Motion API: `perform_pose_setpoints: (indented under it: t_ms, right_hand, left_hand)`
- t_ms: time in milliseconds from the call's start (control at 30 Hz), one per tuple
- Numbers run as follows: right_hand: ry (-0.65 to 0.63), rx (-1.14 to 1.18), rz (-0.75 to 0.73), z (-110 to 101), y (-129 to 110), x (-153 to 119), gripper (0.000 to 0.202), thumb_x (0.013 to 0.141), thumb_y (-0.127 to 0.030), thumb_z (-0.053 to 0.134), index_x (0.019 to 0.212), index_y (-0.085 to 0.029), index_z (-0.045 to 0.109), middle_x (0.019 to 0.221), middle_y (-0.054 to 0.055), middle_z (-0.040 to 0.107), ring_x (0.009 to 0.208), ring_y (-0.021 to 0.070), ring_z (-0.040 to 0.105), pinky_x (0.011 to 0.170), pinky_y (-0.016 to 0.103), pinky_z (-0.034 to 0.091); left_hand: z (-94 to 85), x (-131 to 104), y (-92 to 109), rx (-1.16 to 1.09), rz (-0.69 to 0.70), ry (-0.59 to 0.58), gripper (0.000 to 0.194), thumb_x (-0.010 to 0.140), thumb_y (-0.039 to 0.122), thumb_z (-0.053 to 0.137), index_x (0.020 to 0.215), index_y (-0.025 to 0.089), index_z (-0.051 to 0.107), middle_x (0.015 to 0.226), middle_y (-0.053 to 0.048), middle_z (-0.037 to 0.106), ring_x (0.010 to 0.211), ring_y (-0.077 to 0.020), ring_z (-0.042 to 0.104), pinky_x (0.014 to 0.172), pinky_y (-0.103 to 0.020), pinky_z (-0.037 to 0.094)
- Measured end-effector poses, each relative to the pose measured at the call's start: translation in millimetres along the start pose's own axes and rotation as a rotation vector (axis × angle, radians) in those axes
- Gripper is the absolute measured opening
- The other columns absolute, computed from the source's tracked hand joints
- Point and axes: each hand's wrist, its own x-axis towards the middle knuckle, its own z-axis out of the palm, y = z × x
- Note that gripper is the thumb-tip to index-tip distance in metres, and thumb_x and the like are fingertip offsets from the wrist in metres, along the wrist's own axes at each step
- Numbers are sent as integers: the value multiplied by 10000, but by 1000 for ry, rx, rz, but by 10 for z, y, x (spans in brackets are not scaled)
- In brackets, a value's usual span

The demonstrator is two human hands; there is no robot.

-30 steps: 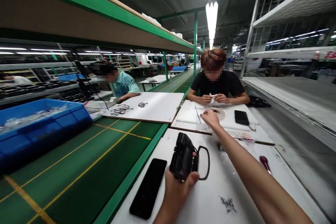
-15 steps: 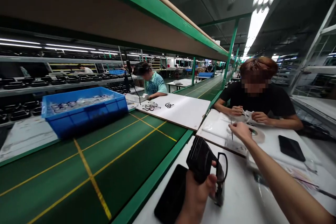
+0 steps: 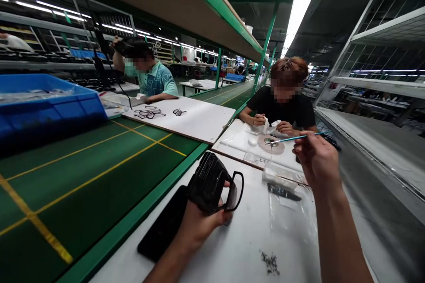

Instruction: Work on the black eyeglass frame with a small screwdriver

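My left hand (image 3: 202, 223) is wrapped round a bulky, ribbed black object (image 3: 206, 183), held above the white table. A black glasses frame (image 3: 239, 199) with a lens sticks out on its right side; whether the two are joined I cannot tell. My right hand (image 3: 318, 154) is raised on the right, with fingers pinched on a thin blue stick (image 3: 292, 139), perhaps a fine brush. Its dark tip points left, in line with a round tape roll (image 3: 278, 147) farther back. Below my hands lies a scatter of tiny dark pieces (image 3: 270, 263).
A black phone-like slab (image 3: 162, 225) lies left of my left forearm. Clear plastic bags (image 3: 288, 212) are on the right. Beyond sits a co-worker (image 3: 288, 97) handling white material. A green conveyor (image 3: 99, 159), a blue bin (image 3: 49, 101) and a board (image 3: 202, 115) with glasses are leftward.
The view has swung right, so the bin and board sit farther left. My right hand has drawn back from near the co-worker, and the thin stick now lies nearly level. My left hand keeps its hold.
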Motion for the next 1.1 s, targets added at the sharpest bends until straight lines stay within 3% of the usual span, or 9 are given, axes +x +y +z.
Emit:
perform_pose_setpoints:
  t_ms: [167,300,400,500,667,800,933,1100]
  right_hand:
    - [-251,236,-41,131,-263,-234,204,927,-368,762,924,-164,745,782,29,658,646,100,592,568,204,491]
    - [-508,217,-57,210,-305,-376,169,1000,-308,671,950,-172,760,855,47,681,658,111,623,553,213,504]
    - [-639,186,-38,244,-280,-439,176,1014,-300,652,957,-176,762,873,46,673,687,123,638,564,225,520]
    - [-713,143,-12,282,-223,-466,168,1020,-298,650,979,-183,766,885,42,664,737,134,650,607,239,542]
    - [-849,62,36,350,-114,-506,161,1016,-311,668,993,-189,771,899,35,676,748,126,662,676,238,551]
    - [-935,40,82,401,-66,-546,192,1028,-352,650,998,-202,766,855,28,680,747,126,662,697,233,544]
    - [-952,9,108,433,-48,-568,197,1024,-370,654,1003,-207,762,834,30,687,751,139,664,700,243,552]
    - [-955,-20,105,441,-43,-573,201,1022,-374,657,1001,-203,761,838,35,688,754,143,660,701,249,561]
  left_hand:
    - [10,-63,18,27,-39,-102,681,686,364,966,1279,192,680,730,25,550,645,-125,476,611,-257,402]
    - [57,-105,72,155,-67,-173,771,647,381,981,1328,219,658,763,19,617,650,-143,530,662,-284,479]
    - [133,-119,171,266,-25,-220,690,677,404,957,1282,219,680,754,17,671,670,-161,574,751,-310,516]
    - [189,-116,253,370,10,-220,551,741,383,916,1226,220,712,699,31,675,658,-162,576,827,-323,520]
    - [214,-126,257,318,34,-186,596,728,410,915,1250,201,718,663,27,680,599,-170,573,781,-323,546]
    - [234,-127,244,271,63,-108,429,699,409,919,1054,216,775,642,11,652,582,-185,555,680,-322,538]
    - [251,-113,291,243,69,-106,260,679,352,928,844,229,770,604,26,607,562,-166,533,667,-313,535]
    - [250,-120,314,253,81,-71,251,669,364,929,716,223,726,667,-17,648,681,-209,605,689,-319,556]
